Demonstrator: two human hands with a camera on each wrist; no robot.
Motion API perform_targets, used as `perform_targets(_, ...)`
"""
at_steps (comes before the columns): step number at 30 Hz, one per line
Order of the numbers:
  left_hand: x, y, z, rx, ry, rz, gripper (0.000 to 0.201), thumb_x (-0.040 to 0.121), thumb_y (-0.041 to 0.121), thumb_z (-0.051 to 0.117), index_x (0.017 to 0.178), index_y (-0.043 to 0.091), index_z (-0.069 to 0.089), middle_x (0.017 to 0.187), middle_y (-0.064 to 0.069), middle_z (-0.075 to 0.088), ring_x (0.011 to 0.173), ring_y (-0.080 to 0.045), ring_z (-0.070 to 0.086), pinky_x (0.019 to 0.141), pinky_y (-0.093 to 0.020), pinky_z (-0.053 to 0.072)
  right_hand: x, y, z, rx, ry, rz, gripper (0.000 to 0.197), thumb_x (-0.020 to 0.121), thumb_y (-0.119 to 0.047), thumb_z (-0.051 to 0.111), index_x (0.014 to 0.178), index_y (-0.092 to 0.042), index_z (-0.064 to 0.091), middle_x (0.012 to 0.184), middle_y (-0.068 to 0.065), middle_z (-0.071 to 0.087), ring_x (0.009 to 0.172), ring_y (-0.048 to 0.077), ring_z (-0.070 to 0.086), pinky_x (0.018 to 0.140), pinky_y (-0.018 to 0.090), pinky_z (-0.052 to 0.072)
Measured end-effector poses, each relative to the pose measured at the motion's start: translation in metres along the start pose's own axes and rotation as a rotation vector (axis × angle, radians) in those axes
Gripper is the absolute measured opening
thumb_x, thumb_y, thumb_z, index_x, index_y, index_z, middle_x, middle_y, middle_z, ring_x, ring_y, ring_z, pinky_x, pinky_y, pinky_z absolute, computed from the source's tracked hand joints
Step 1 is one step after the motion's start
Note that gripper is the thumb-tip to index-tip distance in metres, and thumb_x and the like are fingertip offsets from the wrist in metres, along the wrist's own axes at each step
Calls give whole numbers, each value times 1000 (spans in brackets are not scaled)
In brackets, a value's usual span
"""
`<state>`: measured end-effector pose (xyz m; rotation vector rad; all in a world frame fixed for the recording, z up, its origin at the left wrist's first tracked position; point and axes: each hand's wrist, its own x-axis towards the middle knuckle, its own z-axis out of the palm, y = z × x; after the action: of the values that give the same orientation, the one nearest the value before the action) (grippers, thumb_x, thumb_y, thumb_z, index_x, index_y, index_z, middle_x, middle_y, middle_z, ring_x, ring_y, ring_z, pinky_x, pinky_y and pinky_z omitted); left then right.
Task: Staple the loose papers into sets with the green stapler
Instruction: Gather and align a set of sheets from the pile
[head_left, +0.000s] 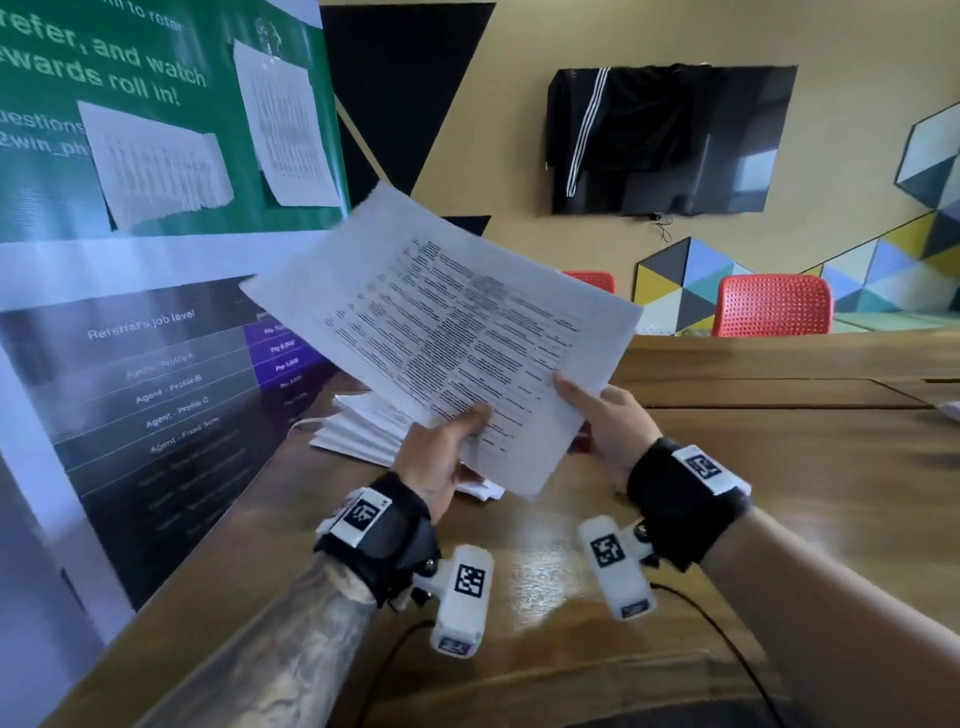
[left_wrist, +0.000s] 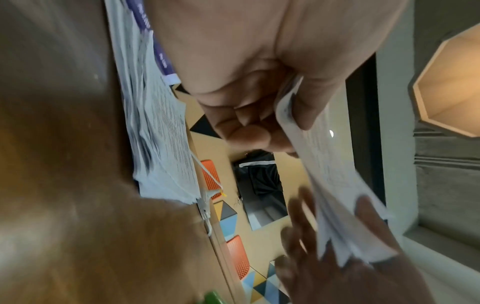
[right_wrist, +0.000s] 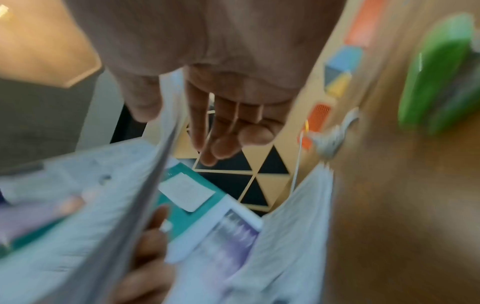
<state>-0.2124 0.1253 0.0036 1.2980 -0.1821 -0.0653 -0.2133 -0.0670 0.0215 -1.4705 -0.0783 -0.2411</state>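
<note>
Both hands hold one set of printed papers (head_left: 441, 322) raised and tilted above the wooden table (head_left: 779, 467). My left hand (head_left: 462, 436) pinches the near edge, thumb on top and fingers curled beneath, as the left wrist view shows (left_wrist: 246, 102). My right hand (head_left: 582, 410) pinches the right-hand corner, thumb on top and fingers stretched underneath (right_wrist: 221, 123). A pile of loose papers (head_left: 358, 426) lies on the table behind my left hand. The green stapler (right_wrist: 439, 78) lies on the table, blurred in the right wrist view; in the head view it is hidden.
A tall printed banner (head_left: 130, 364) stands along the table's left side with sheets stuck on it. A white cable (head_left: 301, 423) runs beside the pile. Red chairs (head_left: 774, 306) stand beyond the far edge. A wall screen (head_left: 727, 156) has a black jacket draped over it.
</note>
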Motion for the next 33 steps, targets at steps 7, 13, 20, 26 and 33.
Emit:
perform_targets(7,38,-5,-32,43,152,-52,9,93,24,69,93,15,71,113,-2,70,107,-28,63,81,-40,55,48,26,-87,-1553,-269,307,26,84,-51,70,88,-27,61,83,-6,61,82,18,56,60,22,39)
perform_targets(13,65,-15,-52,95,241,-56,27,84,35,80,103,16,77,106,3,72,90,-15,63,62,-35,57,67,51,-71,-1392,-315,353,21,88,-35,71,93,-17,62,79,2,62,62,17,55,46,20,39)
perform_targets(20,90,-17,-80,139,332,-13,31,78,52,80,96,27,76,117,7,70,116,-25,63,98,-49,54,79,74,1,6,-226,441,15,97,-24,55,109,-17,60,67,2,60,49,15,46,43,21,32)
perform_targets(26,104,-31,-102,31,371,7,92,51,72,84,124,19,69,131,2,67,124,-29,59,110,-56,42,95,86,43,299,-484,368,53,56,-21,94,102,-10,70,93,12,68,65,17,64,56,26,54)
perform_targets(33,105,-34,-103,-69,365,23,55,78,49,81,121,17,71,116,7,73,112,-20,66,90,-41,56,92,94,52,357,-409,395,38,80,-40,62,105,-11,62,77,7,60,64,18,63,56,27,52)
